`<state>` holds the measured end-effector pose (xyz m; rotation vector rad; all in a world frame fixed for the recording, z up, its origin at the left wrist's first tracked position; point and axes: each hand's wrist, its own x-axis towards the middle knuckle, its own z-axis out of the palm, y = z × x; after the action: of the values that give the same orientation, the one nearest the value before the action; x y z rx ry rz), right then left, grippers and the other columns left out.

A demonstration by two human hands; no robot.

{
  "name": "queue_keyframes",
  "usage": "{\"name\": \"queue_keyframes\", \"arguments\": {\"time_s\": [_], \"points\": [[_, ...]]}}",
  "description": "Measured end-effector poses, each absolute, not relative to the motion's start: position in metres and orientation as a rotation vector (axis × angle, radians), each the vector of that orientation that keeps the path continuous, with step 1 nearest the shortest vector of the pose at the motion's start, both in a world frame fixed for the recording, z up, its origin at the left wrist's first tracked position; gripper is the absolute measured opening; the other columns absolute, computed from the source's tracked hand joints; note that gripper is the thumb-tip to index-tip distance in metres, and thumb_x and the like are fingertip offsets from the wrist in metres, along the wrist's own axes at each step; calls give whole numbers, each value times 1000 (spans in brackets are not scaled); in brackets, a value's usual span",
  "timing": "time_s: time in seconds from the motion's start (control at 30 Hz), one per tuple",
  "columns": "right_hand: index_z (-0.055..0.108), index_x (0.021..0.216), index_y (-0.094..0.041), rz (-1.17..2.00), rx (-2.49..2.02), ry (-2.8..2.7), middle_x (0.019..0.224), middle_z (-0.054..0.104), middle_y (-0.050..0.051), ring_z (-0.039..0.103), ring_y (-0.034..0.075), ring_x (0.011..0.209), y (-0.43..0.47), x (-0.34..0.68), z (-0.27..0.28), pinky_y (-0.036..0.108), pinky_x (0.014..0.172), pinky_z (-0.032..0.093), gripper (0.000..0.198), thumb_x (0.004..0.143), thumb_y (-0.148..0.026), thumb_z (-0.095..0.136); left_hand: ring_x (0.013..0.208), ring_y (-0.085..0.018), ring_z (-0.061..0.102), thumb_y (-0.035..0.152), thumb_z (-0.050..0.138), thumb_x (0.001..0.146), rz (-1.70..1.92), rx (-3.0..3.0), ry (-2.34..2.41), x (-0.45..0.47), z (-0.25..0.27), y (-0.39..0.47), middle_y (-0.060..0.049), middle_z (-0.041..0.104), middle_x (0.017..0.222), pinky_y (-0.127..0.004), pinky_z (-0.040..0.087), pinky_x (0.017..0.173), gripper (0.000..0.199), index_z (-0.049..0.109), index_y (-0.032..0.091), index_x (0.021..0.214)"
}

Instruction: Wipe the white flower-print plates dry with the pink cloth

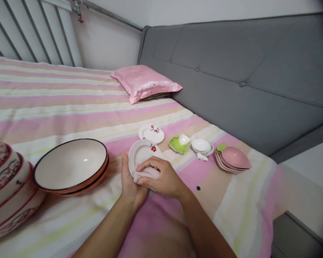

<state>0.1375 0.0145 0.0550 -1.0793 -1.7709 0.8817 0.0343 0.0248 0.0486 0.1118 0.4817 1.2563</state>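
Patterned bowls (12, 200), cut off by the left edge and bearing a small dark mark too small to read, stand on a striped bed (70, 229) beside wide orange-sided bowls (72, 165). The left hand (131, 188) clasps a flowered plate (141, 150) above the bed, its lower part hidden by a pale cloth (152, 174) gripped in the right hand (168, 177). Rightward lie a green leaf-shaped dish (177, 145), a dark scrap (198, 188) hard to make out, white dishes (201, 145) and stacked pink dishes (235, 157).
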Motion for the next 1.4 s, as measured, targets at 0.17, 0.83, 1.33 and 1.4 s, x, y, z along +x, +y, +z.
{"name": "queue_keyframes", "arguments": {"time_s": [0.17,0.83,1.33,1.4], "points": [[62,88,-20,830,-1032,-1694,90,64,0,61,15,86,16,138,54,27,82,47,19,71,-22,69,97,-26,65,54,40,86,1227,165,488,43,43,18,-11,71,86,-36,49,91,53,67,10,96],[62,90,-24,228,-1586,-1581,90,64,4,59,20,89,31,162,35,34,81,45,13,78,-24,59,106,-28,61,39,47,87,1312,208,472,42,40,24,-9,72,99,-42,46,95,40,61,15,115],[71,74,-15,1625,-1066,-1002,72,70,2,63,15,67,31,201,9,26,66,49,33,47,-31,82,99,-35,63,39,53,78,1288,304,538,46,25,33,-14,71,98,-53,49,87,46,60,12,114],[70,75,-15,1574,-1011,-891,70,69,1,62,14,65,31,200,6,25,64,49,35,47,-32,82,99,-35,63,40,53,78,1287,299,518,44,22,33,-15,70,100,-54,48,88,49,58,11,117]]}}
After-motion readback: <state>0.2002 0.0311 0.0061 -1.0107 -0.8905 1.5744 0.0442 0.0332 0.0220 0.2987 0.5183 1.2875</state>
